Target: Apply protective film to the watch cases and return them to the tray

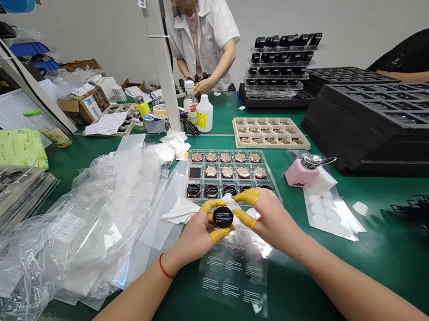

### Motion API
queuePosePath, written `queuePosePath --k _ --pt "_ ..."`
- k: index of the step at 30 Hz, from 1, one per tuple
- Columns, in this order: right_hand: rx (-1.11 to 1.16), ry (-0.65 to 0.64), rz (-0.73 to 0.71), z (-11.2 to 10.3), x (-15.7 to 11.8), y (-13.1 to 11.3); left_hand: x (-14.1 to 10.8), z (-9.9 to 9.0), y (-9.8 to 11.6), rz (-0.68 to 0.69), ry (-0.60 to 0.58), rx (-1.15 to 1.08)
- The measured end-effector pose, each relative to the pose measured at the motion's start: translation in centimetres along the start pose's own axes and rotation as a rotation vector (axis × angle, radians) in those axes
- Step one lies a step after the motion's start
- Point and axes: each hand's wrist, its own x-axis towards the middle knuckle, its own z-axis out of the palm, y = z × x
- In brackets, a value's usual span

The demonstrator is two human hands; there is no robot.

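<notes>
My left hand (199, 230), with yellow finger covers, grips a round black disc (223, 217) with small white print on its face. Just right of the disc is my right hand (266, 214), its covered thumb and forefinger apart with nothing visible between them. Beneath both hands lies a clear sheet of printed round stickers (233, 279). Beyond them a clear compartment tray (273, 175) holds rows of rose-gold round parts and a front row of black discs, partly hidden by my fingers. A crumpled white wipe (179, 211) rests at the tray's left corner.
Plastic bags (100, 238) cover the left side. A pink bottle (297, 173), white sheets (328, 213) and stacked black trays (388, 127) are to the right. Behind stand a beige tray (273, 144), a white bottle (204, 113) and a post (162, 55). A person (204, 32) works across the table.
</notes>
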Motion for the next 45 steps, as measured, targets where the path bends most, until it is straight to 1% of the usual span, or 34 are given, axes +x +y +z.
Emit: queuePosePath --k 1,3,5,6,7,10,12,14,16,18,19,21,23,25,27,29,31,33,35,37,39,42,45 --pt "-0.092 -0.038 0.040 -0.3 -0.2 0.8 0.0 0.0 0.0 -0.032 0.000 -0.022" --pt "-0.285 -0.160 0.159 -0.4 -1.1 2.8 0.0 0.0 -0.1 -0.085 -0.016 -0.071" --pt "-0.422 -0.289 0.281 0.2 -2.2 4.7 0.1 0.1 -0.2 -0.103 -0.037 -0.105" --pt "-0.451 -0.320 0.326 0.7 -2.9 5.5 0.1 0.1 -0.2 -0.101 -0.045 -0.114" --pt "-0.457 -0.326 0.358 1.2 -3.4 6.1 0.1 0.2 -0.2 -0.096 -0.048 -0.118" --pt "-0.383 -0.259 0.406 2.2 -4.5 7.0 -0.1 0.3 -0.2 -0.088 -0.042 -0.117" --pt "-0.313 -0.234 0.422 2.1 -4.6 6.7 -0.2 0.4 -0.1 -0.088 -0.039 -0.105" --pt "-0.222 -0.166 0.426 1.6 -4.4 5.8 -0.2 0.5 0.0 -0.083 -0.040 -0.082" --pt "-0.076 -0.025 0.378 1.0 -4.2 4.0 -0.3 0.6 0.1 -0.069 -0.040 -0.054" --pt "0.087 0.100 0.252 0.7 -4.1 1.6 -0.3 0.7 0.1 -0.046 -0.035 -0.027" --pt "0.142 0.133 0.165 0.8 -4.0 0.4 -0.4 0.7 0.1 -0.029 -0.036 -0.015" --pt "0.159 0.156 0.000 1.3 -3.8 -1.6 -0.4 0.8 0.1 0.015 -0.047 0.011" --pt "0.102 0.173 -0.089 2.2 -3.2 -2.5 -0.5 0.8 0.0 0.053 -0.070 0.045" --pt "0.059 0.191 -0.086 2.9 -2.4 -2.4 -0.5 0.8 0.0 0.061 -0.102 0.053" --pt "0.065 0.178 -0.037 3.4 -1.5 -1.6 -0.5 0.7 -0.1 0.046 -0.122 0.031" --pt "0.087 0.148 0.008 3.3 -0.8 -0.7 -0.3 0.7 -0.3 0.026 -0.133 -0.005" --pt "0.101 0.129 0.018 2.7 -0.4 -0.2 -0.1 0.6 -0.5 0.005 -0.126 -0.026" --pt "0.109 0.139 -0.021 2.0 -0.4 -0.2 0.1 0.5 -0.7 -0.009 -0.105 -0.035" --pt "0.102 0.144 -0.106 1.4 -0.7 -0.5 0.1 0.5 -0.7 -0.007 -0.085 -0.035" --pt "0.054 0.136 -0.185 1.4 -1.2 -1.1 0.2 0.6 -0.7 0.000 -0.091 -0.037" --pt "-0.018 0.134 -0.216 1.9 -1.8 -1.8 0.2 0.6 -0.7 0.013 -0.098 -0.059" --pt "-0.105 0.143 -0.246 3.2 -2.8 -2.7 0.3 0.6 -1.0 0.033 -0.045 -0.102" --pt "-0.097 0.152 -0.253 3.9 -3.8 -2.9 0.4 0.4 -1.2 0.019 -0.024 -0.120"
